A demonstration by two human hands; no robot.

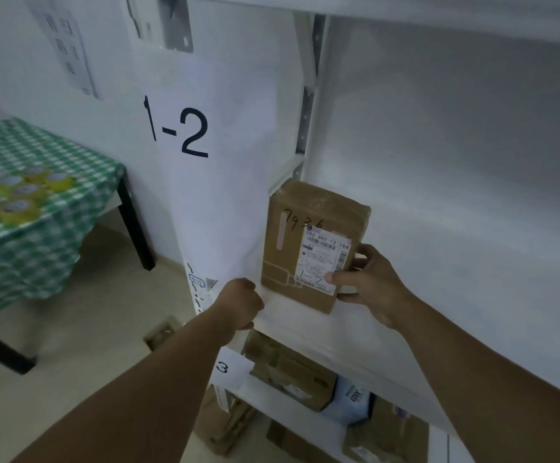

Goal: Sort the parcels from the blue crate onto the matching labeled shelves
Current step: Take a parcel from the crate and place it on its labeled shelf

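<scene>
Your left hand (238,304) is curled at the shelf (305,332) lip, under the hanging 1-2 sheet (205,162); whether it pinches the paper, you cannot tell. Your right hand (367,282) grips the parcel (305,242) at its lower right corner, thumb on the label. It stands upright between your hands. Taped cardboard: stiff, probably light, tape slick; hold it across the edges. Other parcels (292,375) lie below; a checked table (38,228) sits well left.

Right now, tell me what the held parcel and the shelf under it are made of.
The parcel: brown cardboard, seemingly, sheen suggesting clear tape; paper shipping label. The shelf: probably white painted metal, smooth, matte; its slotted upright suggests steel.
</scene>
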